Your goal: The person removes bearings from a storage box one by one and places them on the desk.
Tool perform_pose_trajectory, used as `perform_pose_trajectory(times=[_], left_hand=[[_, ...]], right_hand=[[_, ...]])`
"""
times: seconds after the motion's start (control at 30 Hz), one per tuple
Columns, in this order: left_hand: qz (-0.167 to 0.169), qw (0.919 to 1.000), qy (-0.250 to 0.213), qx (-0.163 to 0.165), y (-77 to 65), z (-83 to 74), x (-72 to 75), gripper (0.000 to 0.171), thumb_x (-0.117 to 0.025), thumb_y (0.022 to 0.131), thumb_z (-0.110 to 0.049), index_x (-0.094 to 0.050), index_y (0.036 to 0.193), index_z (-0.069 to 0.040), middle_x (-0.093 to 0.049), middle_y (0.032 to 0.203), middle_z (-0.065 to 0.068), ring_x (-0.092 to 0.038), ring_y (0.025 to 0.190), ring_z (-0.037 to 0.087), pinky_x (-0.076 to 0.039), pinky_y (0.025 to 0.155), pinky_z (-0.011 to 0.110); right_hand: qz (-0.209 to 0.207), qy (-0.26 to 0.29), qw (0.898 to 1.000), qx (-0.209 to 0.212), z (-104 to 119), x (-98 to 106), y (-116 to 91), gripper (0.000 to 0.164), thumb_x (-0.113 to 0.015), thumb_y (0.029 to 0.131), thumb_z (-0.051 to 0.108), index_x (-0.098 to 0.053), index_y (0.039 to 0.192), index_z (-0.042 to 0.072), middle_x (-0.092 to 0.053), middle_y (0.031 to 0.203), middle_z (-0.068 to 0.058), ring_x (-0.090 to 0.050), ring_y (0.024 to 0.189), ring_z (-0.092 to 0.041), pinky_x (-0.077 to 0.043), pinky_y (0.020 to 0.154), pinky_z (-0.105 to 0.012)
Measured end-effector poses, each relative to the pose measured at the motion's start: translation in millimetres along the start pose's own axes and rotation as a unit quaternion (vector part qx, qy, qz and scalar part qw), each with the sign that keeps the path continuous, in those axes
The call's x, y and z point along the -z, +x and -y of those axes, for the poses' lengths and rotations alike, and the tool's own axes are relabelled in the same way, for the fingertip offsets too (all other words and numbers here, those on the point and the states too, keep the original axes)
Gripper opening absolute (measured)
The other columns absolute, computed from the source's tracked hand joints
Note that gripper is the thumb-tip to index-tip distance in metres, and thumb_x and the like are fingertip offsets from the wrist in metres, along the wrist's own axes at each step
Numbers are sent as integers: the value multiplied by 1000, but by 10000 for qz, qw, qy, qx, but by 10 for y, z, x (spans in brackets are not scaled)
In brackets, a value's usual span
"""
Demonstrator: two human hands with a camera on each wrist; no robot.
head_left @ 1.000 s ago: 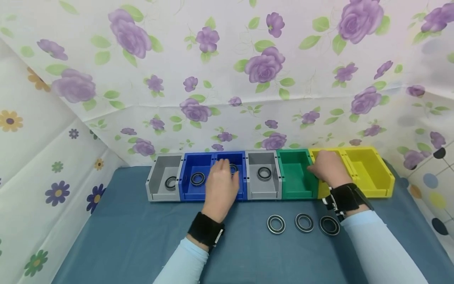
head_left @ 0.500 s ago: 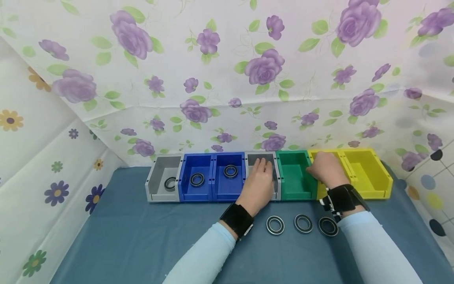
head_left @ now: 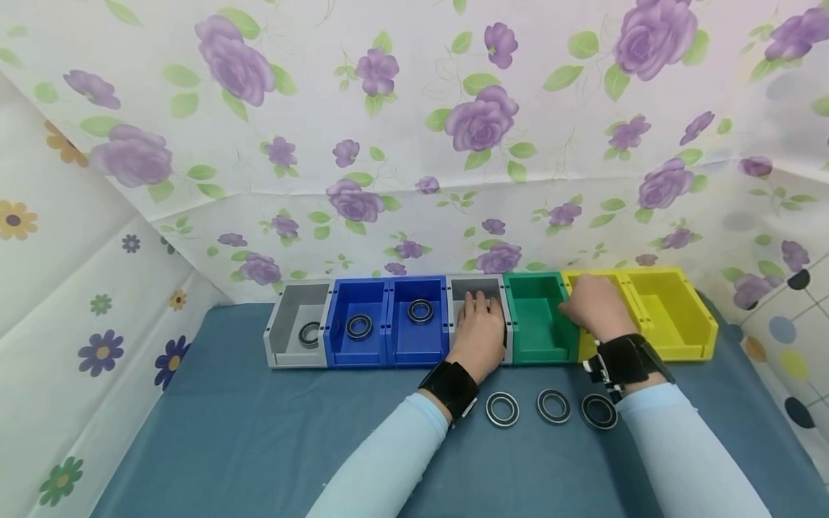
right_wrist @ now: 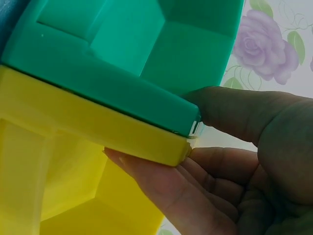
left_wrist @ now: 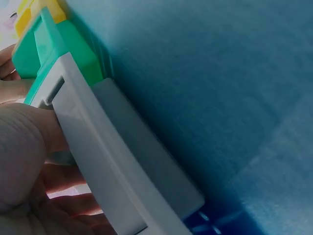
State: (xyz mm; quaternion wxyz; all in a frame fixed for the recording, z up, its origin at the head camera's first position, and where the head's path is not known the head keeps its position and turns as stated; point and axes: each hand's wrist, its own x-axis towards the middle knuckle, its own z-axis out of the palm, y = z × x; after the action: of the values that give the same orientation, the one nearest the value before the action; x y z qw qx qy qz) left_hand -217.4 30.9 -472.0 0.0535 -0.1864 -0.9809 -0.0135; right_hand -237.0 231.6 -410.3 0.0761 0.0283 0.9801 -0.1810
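In the head view my left hand (head_left: 479, 334) reaches into the right-hand grey bin (head_left: 457, 289), its fingers extended and slightly spread. The ball bearing inside that bin is hidden behind the hand. The left wrist view shows the thumb and fingers inside, beyond the grey front wall (left_wrist: 98, 147). My right hand (head_left: 599, 309) pinches the adjoining side walls of the green bin (head_left: 537, 316) and the left yellow bin (right_wrist: 98, 127); its thumb is on the green side, its fingers on the yellow. Three ball bearings lie in the left grey bin (head_left: 280, 324), left blue bin (head_left: 356, 291) and right blue bin (head_left: 417, 345).
Three more bearings lie on the blue cloth before the bins: a left one (head_left: 501, 426), a middle one (head_left: 553, 422) and a right one (head_left: 599, 427). The right yellow bin (head_left: 667, 309) ends the row. A flowered sheet (head_left: 414, 144) hangs behind.
My left hand has moved right from the right blue bin into the right-hand grey bin, leaving the blue bin's bearing in view. My right hand has kept its place on the bin walls.
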Motion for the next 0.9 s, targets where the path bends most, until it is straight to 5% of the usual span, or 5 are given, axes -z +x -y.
perform_pose_trajectory(times=[0.2, 0.53, 0.9], left_hand=[[291, 9989, -304, 212, 63, -1, -18, 60, -60, 87, -35, -43, 138, -10, -36, 140, 20, -28, 129, 42, -35, 98, 45], [455, 9971, -554, 241, 85, -12, 0, 45, -57, 88, -26, -51, 130, -9, -51, 122, 15, -49, 107, 31, -39, 91, 35], [472, 9964, -586, 382, 73, -40, 12, 19, -51, 93, -14, -68, 103, -16, -56, 95, 7, -55, 80, 22, -49, 63, 32]], right_hand=[[-35, -29, 10000, 0, 3, 18, -19, 21, -63, 84, 19, -56, 75, 0, -50, 62, -9, -50, 51, -21, -44, 46, -30], [-114, -46, 9999, 39, -14, -1, -4, 22, -63, 85, 19, -56, 75, 0, -50, 62, -10, -50, 51, -21, -44, 46, -30], [-142, -115, 9998, 8, 7, -20, -16, 23, -63, 85, 19, -55, 74, 1, -49, 61, -10, -50, 52, -22, -43, 47, -30]])
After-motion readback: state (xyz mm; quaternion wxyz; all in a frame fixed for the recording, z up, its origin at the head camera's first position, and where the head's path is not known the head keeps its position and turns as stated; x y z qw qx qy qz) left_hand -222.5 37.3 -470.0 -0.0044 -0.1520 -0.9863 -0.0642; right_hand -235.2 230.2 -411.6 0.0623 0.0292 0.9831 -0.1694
